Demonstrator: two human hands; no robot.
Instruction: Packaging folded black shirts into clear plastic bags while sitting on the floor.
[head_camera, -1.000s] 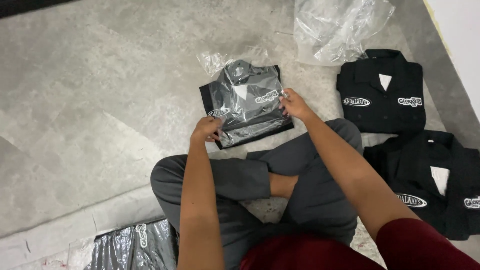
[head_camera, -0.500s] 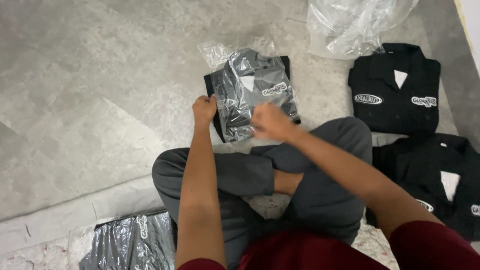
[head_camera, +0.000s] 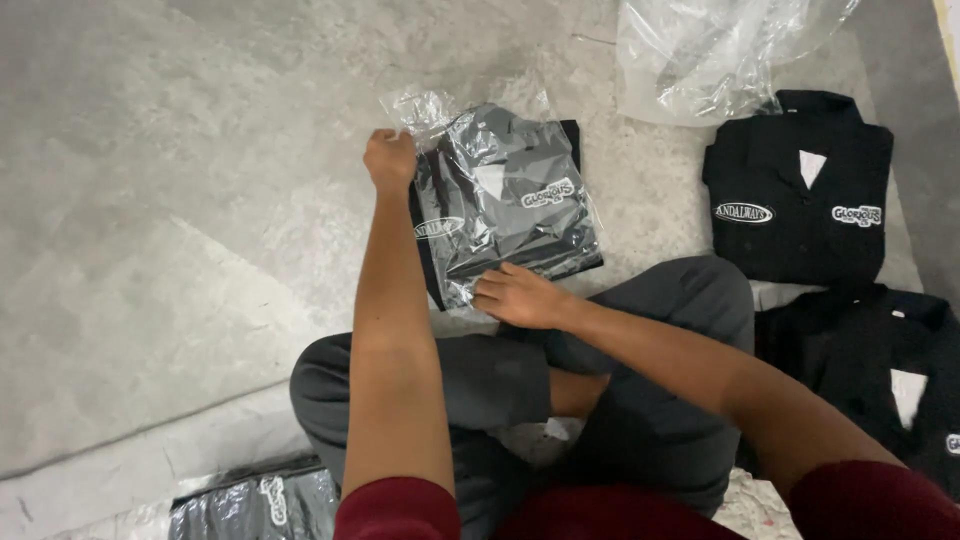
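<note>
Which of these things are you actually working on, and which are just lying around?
In hand:
left hand
right hand
bagged black shirt

Lying about:
two folded black shirts
loose clear bags
bagged shirt

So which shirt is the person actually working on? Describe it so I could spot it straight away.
Start at the grey floor and find the person's crossed legs; just beyond them lies the bagged shirt. The left hand grips its far left corner and the right hand presses its near edge. Unlike the two bare black shirts to its right, it sits inside a shiny clear plastic bag.
</note>
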